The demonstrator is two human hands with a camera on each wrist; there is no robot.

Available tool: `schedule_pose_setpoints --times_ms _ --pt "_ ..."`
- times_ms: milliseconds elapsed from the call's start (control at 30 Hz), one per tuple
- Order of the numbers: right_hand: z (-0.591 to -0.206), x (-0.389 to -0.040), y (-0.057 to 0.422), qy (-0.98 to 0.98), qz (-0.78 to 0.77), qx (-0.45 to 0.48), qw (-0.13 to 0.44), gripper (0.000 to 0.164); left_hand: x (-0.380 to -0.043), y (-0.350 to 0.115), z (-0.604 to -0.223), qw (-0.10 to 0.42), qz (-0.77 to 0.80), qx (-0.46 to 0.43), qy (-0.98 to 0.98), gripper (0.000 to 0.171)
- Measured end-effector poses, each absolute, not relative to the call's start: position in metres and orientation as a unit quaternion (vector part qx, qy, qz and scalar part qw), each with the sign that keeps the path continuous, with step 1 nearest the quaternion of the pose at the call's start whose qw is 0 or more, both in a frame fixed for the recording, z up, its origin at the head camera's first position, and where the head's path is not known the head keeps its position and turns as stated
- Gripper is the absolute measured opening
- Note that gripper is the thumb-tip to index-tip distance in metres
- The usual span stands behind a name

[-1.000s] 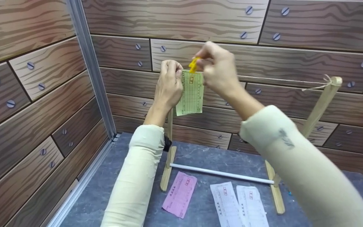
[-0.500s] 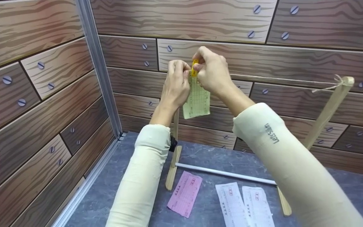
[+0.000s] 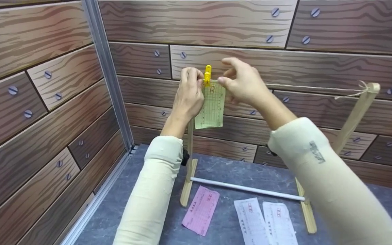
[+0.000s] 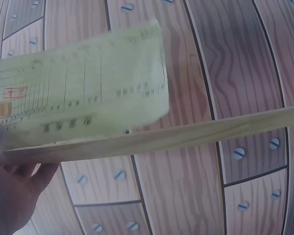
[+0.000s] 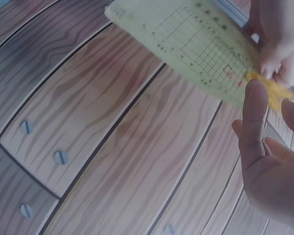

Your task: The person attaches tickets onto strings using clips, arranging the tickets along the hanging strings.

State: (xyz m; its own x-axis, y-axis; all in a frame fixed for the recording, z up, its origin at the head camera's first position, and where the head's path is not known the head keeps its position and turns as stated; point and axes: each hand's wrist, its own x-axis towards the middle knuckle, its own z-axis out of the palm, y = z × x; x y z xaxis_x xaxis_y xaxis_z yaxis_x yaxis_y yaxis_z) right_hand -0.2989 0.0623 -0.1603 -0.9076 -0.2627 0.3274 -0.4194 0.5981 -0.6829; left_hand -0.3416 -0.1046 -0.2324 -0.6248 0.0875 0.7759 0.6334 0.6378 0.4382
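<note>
Releasing yellow clip (image 3: 207, 80), right hand (image 3: 245, 81) stands apart, empty | left hand (image 3: 189, 93) pinches green slip (image 3: 210, 110) at string (image 3: 311, 88) | clip apparently holds

The head view is evenly bright, with soft glare on the wall panels (image 3: 196, 25) and a duller bench (image 3: 237, 170); blur smears the lettering (image 3: 316, 152) on the right sleeve (image 3: 339, 183). Both wrist views look hazy, low in contrast. The left one visibly bows the panels and shades the left grip (image 4: 14, 200); in the right one, the yellow clip (image 5: 279, 93) looks soft.
</note>
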Motion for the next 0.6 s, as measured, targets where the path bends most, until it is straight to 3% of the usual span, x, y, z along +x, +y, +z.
schedule_pose_setpoints --times_ms 233,467,600 --pt "-0.174 -0.283 0.113 -0.872 0.415 0.203 0.164 0.043 -0.341 -0.105 -0.234 0.37 -0.355 -0.228 -0.828 0.014" --pt "-0.192 -0.271 0.165 -0.817 0.459 0.215 0.277 0.025 -0.338 -0.107 -0.24 0.373 -0.339 -0.217 -0.836 0.031" --pt "-0.2 -0.262 0.19 -0.78 0.49 0.231 0.313 0.02 -0.338 -0.108 -0.246 0.394 -0.346 -0.231 -0.819 0.044"
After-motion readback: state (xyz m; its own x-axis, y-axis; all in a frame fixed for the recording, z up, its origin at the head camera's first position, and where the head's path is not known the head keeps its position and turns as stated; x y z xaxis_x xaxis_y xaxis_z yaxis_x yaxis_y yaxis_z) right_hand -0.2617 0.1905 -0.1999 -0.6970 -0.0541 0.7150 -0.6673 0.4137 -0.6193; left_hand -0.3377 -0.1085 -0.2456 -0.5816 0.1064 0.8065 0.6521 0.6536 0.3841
